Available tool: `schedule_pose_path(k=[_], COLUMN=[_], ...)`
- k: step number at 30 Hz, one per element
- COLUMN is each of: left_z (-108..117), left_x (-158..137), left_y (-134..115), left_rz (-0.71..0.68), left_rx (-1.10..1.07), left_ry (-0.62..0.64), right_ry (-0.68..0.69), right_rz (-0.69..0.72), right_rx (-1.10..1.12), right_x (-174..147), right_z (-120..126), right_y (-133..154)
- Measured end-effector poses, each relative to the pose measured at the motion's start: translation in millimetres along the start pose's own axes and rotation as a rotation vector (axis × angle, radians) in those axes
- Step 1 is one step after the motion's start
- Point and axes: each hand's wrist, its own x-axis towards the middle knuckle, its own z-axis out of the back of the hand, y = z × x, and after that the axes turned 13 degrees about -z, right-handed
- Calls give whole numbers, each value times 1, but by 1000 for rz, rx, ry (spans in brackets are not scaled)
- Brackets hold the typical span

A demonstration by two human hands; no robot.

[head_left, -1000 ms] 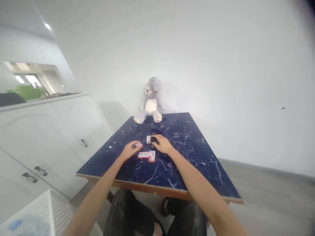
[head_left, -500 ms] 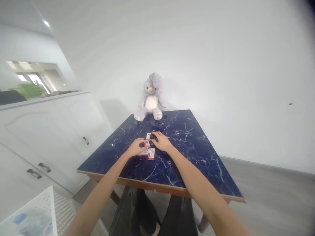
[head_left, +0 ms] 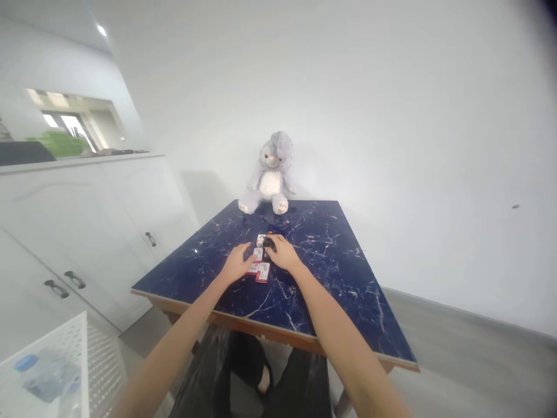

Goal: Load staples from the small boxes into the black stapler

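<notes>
Two hands flanked small boxes on the blue desk (head_left: 331,278).
The left hand (head_left: 235,265) was spread, thumb and fingers parted, beside a partly hidden flat box (head_left: 253,269), the middle box (head_left: 258,253) just beyond it, the white box (head_left: 260,239) farther back and the front box (head_left: 263,273) nearest the person; rightmost, the right hand (head_left: 282,253) curled around a black object (head_left: 268,243).

Looks like a room in a home: white cabinets (head_left: 117,191) with dark handles (head_left: 56,288), plain wall (head_left: 391,116), plush toy (head_left: 270,183) sitting on a blue marbled table (head_left: 342,278). White basket (head_left: 84,354) nearby, plastic bottle (head_left: 50,380) inside.
</notes>
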Motion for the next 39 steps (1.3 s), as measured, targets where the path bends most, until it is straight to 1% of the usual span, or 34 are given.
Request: schedule_pose_path(k=[2,5,8,11,13,16,18,20,22,24,25,26,29,32,34,36,38,39], left_z=[6,8,-4,-14,-11,2,10,12,7,-6,-14,-22,-43,-47,-40,-29,-19,-16], left_x=[-16,-36,-45,-48,-52,-60,-65,-66,-64,-57,-54,-50,-40,-34,-33,-35,-36,-35], left_y=[-8,-24,-40,-51,-54,-53,-50,-49,-52,-60,-66,-73,-92,-101,-97,-87,-73,-65], left_rz=[-44,-98,-100,-105,-130,-163,-153,-107,-48,4,18,26,72,141,156,163,227,293], left_rx=[120,144,155,195,196,163,160,155,123,106,116,139,227,272,239,119,-123,-287], left_ry=[-11,75,94,39,0,16,38,-1,-107,-218,-238,-227,-118,-40,-21,-58,-156,-219], right_ry=[-3,-3,-1,-6,-8,-15,-15,-20,-36,-50,-53,-52,-42,-37,-39,-46,-51,-49], right_rz=[4,0,-13,-24,-26,-14,-4,-4,-3,5,7,6,-6,1,6,2,-4,-7], right_rx=[-4,-16,-23,-27,-36,-50,-52,-51,-53,-59,-61,-62,-57,-56,-58,-54,-42,-36], right_x=[0,0,0,0,-1,0,0,1,2,2,3,3,2,2,3,3,2,2], right_z=[0,1,0,-2,-3,-6,-8,-9,-11,-12,-12,-12,-13,-13,-14,-14,-14,-14], right_y=[0,0,0,0,-1,-3,-5,-6,-8,-8,-8,-8,-8,-9,-9,-9,-7,-6])
